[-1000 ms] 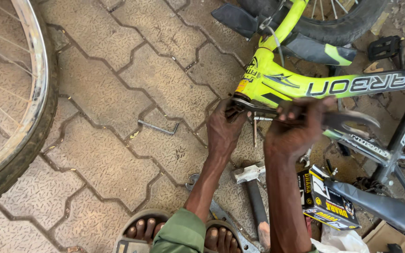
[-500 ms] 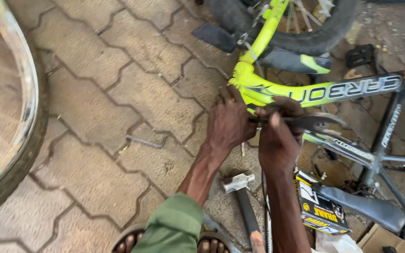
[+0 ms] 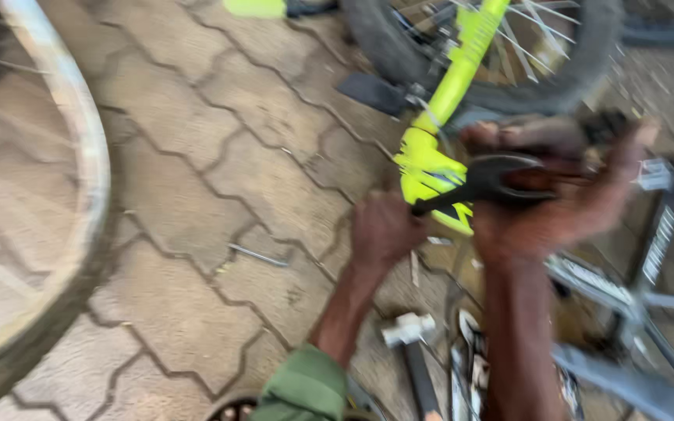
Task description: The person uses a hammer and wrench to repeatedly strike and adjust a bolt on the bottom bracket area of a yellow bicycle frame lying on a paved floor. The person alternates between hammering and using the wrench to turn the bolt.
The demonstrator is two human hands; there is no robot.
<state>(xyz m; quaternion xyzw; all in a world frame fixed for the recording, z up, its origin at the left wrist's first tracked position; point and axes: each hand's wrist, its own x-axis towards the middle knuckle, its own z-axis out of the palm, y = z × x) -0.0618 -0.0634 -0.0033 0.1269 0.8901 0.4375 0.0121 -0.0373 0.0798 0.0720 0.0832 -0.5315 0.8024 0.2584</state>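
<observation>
The view is motion-blurred. My left hand [image 3: 384, 230] is closed around the thin end of a dark metal tool [image 3: 493, 179], right beside the yellow-green bicycle frame [image 3: 431, 164]. My right hand [image 3: 563, 203] wraps the tool's wider, forked end just right of the frame tube. The bicycle lies on its side on the paving. Its spoked wheel [image 3: 501, 54] is above my hands, and its grey tubes [image 3: 626, 296] run off to the lower right. My green sleeve [image 3: 306, 386] shows at the bottom.
A large loose wheel with a pale rim [image 3: 87, 195] fills the left edge. A thin metal rod [image 3: 259, 256] lies on the interlocking paving stones [image 3: 220, 156]. A hammer [image 3: 411, 335] lies by my left forearm. A sandalled foot [image 3: 232, 409] peeks in below.
The view has swung and come closer. Both hands with the tool now sit higher and further right, and the right hand has moved up along the frame.
</observation>
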